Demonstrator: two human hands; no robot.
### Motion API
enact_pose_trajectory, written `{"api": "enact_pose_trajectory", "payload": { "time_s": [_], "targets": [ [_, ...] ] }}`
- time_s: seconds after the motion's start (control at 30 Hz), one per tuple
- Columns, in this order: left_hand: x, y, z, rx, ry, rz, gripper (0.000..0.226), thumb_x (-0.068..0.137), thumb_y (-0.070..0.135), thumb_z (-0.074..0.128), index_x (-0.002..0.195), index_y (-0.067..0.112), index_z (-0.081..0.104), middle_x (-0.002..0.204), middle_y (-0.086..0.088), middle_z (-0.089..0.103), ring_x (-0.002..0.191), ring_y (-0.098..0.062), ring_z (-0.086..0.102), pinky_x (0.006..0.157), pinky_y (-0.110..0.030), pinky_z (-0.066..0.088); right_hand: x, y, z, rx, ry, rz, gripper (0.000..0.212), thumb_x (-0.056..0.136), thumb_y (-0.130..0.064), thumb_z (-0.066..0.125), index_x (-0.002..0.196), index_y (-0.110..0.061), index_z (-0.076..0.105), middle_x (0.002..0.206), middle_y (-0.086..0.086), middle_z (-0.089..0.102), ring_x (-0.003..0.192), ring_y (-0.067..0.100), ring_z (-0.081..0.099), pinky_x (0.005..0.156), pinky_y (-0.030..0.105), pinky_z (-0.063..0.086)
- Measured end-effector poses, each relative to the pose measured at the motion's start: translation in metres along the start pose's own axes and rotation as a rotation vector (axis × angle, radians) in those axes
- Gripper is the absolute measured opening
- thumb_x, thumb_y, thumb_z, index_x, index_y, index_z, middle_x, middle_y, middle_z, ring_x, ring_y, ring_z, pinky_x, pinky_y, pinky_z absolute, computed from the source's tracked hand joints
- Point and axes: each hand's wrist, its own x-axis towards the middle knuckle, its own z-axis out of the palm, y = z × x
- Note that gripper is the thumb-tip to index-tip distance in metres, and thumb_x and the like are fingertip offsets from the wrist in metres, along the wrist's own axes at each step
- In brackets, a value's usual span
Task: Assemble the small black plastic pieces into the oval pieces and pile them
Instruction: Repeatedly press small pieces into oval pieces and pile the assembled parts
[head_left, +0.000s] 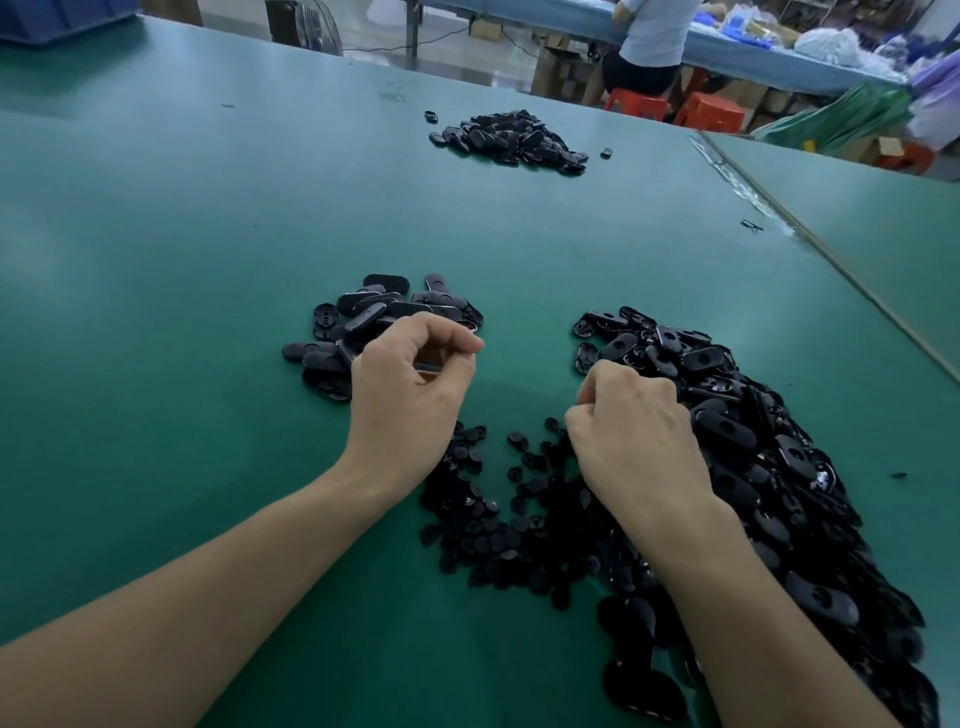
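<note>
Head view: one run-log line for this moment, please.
left hand: pinches oval piece | right hand: curled beside small pieces, grip contents unclear

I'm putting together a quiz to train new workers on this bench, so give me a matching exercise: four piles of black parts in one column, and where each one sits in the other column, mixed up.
Things
1. small round pieces
2. big heap of oval pieces
3. small pile of oval pieces
4. far pile

Places
A. just beyond the left hand
B. far across the green table
C. right of the right hand
D. between both hands, nearer the person

Pairs: 1-D, 2-C, 3-A, 4-B
</note>
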Motion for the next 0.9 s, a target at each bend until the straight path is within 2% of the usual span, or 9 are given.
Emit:
{"api": "enact_pose_trajectory", "payload": {
  "time_s": [0.17, 0.23, 0.33, 0.4, 0.47, 0.53, 0.67, 0.8, 0.9],
  "targets": [
    [-0.003, 0.004, 0.002, -0.092, -0.058, -0.003, 0.014, 0.087, 0.014, 0.071, 0.089, 0.027, 0.069, 0.075, 0.008, 0.067, 0.065, -0.015, 0.061, 0.059, -0.025, 0.049, -0.009, 0.012, 0.005, 0.385, 0.123, -0.126, 0.018, 0.091, -0.012, 0.059, 0.102, -0.025, 0.058, 0.066, -0.004, 0.061, 0.063, 0.010, 0.055, 0.056, 0.018, 0.041],
    [-0.004, 0.006, 0.002, -0.131, -0.144, 0.002, 0.021, 0.084, 0.025, 0.072, 0.104, 0.030, 0.067, 0.081, 0.009, 0.070, 0.071, -0.007, 0.063, 0.060, -0.017, 0.046, -0.012, 0.011, 0.007, 0.642, 0.102, -0.141, 0.024, 0.089, -0.012, 0.064, 0.103, -0.031, 0.057, 0.073, -0.008, 0.066, 0.060, 0.005, 0.056, 0.056, 0.016, 0.042],
    [-0.005, 0.008, 0.001, -0.136, -0.247, 0.032, 0.035, 0.083, 0.031, 0.075, 0.117, 0.034, 0.065, 0.085, 0.009, 0.072, 0.073, -0.005, 0.064, 0.060, -0.015, 0.045, -0.018, 0.006, 0.011, 0.917, 0.084, -0.196, 0.022, 0.092, -0.013, 0.067, 0.103, -0.033, 0.065, 0.074, -0.008, 0.068, 0.058, 0.004, 0.053, 0.054, 0.020, 0.044],
    [-0.006, 0.009, 0.000, -0.136, -0.261, 0.041, 0.032, 0.082, 0.032, 0.076, 0.113, 0.035, 0.069, 0.083, 0.010, 0.072, 0.069, -0.006, 0.063, 0.059, -0.016, 0.047, -0.021, 0.006, 0.014, 0.976, 0.103, -0.229, 0.026, 0.094, -0.009, 0.065, 0.102, -0.033, 0.071, 0.073, -0.001, 0.068, 0.056, 0.019, 0.052, 0.052, 0.032, 0.045],
    [-0.006, 0.011, -0.001, -0.110, -0.284, 0.081, 0.023, 0.083, 0.030, 0.075, 0.105, 0.033, 0.073, 0.083, 0.009, 0.073, 0.069, -0.013, 0.066, 0.057, -0.019, 0.049, -0.022, 0.007, 0.016, 0.965, 0.121, -0.259, 0.031, 0.096, -0.007, 0.063, 0.103, -0.035, 0.074, 0.073, -0.002, 0.068, 0.059, 0.025, 0.055, 0.054, 0.036, 0.047],
    [-0.007, 0.012, -0.002, -0.091, -0.322, 0.118, 0.016, 0.085, 0.023, 0.076, 0.099, 0.031, 0.075, 0.081, 0.007, 0.074, 0.071, -0.014, 0.068, 0.056, -0.020, 0.049, -0.022, 0.009, 0.019, 0.927, 0.127, -0.268, 0.031, 0.096, -0.008, 0.064, 0.105, -0.036, 0.075, 0.080, -0.012, 0.072, 0.068, 0.007, 0.064, 0.063, 0.024, 0.052],
    [-0.008, 0.010, 0.000, -0.045, -0.303, 0.098, 0.012, 0.085, 0.016, 0.079, 0.087, 0.027, 0.075, 0.075, 0.008, 0.072, 0.064, -0.003, 0.062, 0.054, -0.017, 0.044, -0.025, 0.015, 0.023, 0.673, 0.235, -0.232, 0.017, 0.092, -0.021, 0.072, 0.103, -0.034, 0.073, 0.086, -0.016, 0.070, 0.081, 0.002, 0.064, 0.070, 0.012, 0.049],
    [-0.006, 0.007, 0.002, -0.083, -0.189, 0.011, 0.007, 0.082, 0.025, 0.072, 0.082, 0.025, 0.065, 0.068, 0.013, 0.068, 0.057, -0.001, 0.055, 0.053, -0.014, 0.037, -0.028, 0.019, 0.025, 0.341, 0.215, -0.253, 0.019, 0.087, -0.032, 0.075, 0.106, -0.026, 0.074, 0.087, -0.015, 0.059, 0.091, 0.011, 0.055, 0.078, 0.030, 0.050],
    [-0.005, 0.005, 0.003, -0.065, -0.168, -0.015, 0.011, 0.082, 0.028, 0.070, 0.080, 0.026, 0.060, 0.067, 0.015, 0.069, 0.055, 0.000, 0.055, 0.053, -0.013, 0.037, -0.032, 0.018, 0.027, 0.254, 0.165, -0.257, 0.024, 0.087, -0.039, 0.074, 0.108, -0.028, 0.073, 0.085, -0.016, 0.056, 0.094, 0.011, 0.052, 0.078, 0.028, 0.046]
  ]
}}
